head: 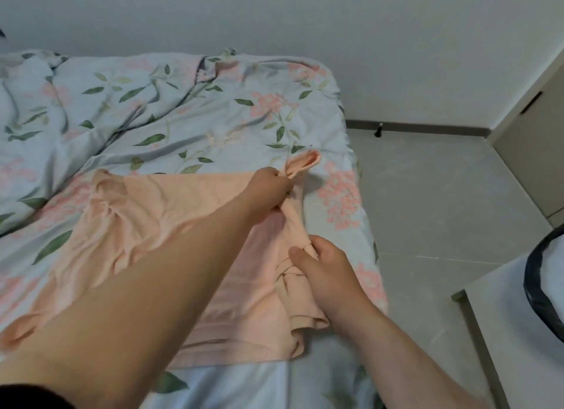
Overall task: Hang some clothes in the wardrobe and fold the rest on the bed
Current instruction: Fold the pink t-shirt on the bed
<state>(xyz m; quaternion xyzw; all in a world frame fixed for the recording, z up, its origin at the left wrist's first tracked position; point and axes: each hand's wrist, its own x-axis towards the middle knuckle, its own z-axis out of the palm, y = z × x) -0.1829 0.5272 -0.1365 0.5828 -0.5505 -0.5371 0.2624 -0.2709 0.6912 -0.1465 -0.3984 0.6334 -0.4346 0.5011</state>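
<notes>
You stood at the side of the bed [189,109], which was covered with a pale blue floral duvet, and a peach-coloured shirt [171,207] lay spread on it near the edge closest to you. Your left hand [268,192] reached far across the shirt, and its fingers were curled tightly around the bunched fabric near one sleeve, so that the sleeve opening [305,163] stuck out just beyond your knuckles. Your right hand [323,262] was nearer to you, and it pinched the same gathered strip of cloth between the thumb and the curled fingers, a little lower on the shirt. Between your two hands the fabric was pulled into a narrow twisted ridge, while the rest of the shirt stayed flat but wrinkled on the duvet. The other sleeve [21,332] lay at the left, partly under your left forearm. On the right, past the bed, there was a light tiled floor [433,195], a dark baseboard along the wall, and a white bin with a black bag liner [540,286] on a pale surface at the picture's edge.
</notes>
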